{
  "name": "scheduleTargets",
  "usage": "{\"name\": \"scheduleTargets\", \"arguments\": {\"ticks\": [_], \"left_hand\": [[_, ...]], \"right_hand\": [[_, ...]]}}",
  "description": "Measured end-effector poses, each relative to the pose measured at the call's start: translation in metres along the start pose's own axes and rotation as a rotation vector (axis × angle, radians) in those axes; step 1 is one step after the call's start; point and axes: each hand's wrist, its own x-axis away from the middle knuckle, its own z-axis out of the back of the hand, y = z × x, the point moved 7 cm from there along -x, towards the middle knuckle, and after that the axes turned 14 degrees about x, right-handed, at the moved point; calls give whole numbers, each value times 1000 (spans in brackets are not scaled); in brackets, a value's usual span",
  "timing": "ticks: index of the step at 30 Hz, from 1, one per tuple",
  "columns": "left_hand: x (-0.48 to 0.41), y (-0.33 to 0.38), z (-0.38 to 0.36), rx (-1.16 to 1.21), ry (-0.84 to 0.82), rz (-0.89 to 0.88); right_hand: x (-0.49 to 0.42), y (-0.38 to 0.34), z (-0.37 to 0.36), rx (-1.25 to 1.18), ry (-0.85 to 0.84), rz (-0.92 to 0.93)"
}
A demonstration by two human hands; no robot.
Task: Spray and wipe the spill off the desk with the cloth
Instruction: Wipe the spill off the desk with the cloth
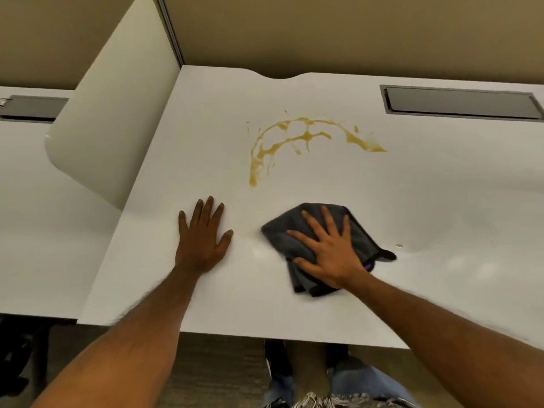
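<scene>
Squarely under right grip (331, 254): cloth (297, 231)

The table (412, 187) is smooth, matt white laminate; the cloth (282, 235) is soft dark grey fabric; the spill (294, 136) looks glossy amber liquid.

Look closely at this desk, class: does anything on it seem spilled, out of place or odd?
Yes. A yellow-brown spill arcs in splattered streaks across the white desk, beyond both hands. One stray drop lies apart, right of the dark cloth, which the right hand presses flat, short of the spill.
</scene>
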Motion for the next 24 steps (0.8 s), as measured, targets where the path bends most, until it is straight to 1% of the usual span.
{"name": "scheduleTargets", "arguments": {"ticks": [3, 5, 6, 9, 11, 13, 14, 16, 19, 20, 22, 24], "left_hand": [[-2, -1, 0, 12, 21, -4], [-3, -2, 0, 8, 29, -9], [-3, -2, 0, 3, 31, -11], [-4, -1, 0, -9, 26, -18], [-3, 0, 0, -12, 1, -8], [-1, 1, -1, -19, -16, 3], [0, 1, -1, -20, -23, 8], [1, 1, -1, -13, -32, 12], [1, 1, 1, -12, -27, 17], [1, 1, 1, -10, -25, 16], [0, -1, 0, 3, -22, 16], [0, -1, 2, 29, -5, 10]], "right_hand": [[-18, 38, -5, -29, -117, -217], [-46, 28, -1, -38, -164, -305], [-61, 14, 2, -40, -174, -307], [-83, -37, 11, -2, -162, -181], [-65, -55, 14, -2, -115, -76], [-29, -44, 10, -22, -47, -13], [-10, -27, 6, -28, -20, -17], [20, 18, -4, -18, -47, -100], [17, 73, -14, -32, -200, -318], [5, 76, -14, -33, -231, -380], [-26, 60, -8, -46, -250, -456], [-56, 21, 1, -62, -230, -425]]}}
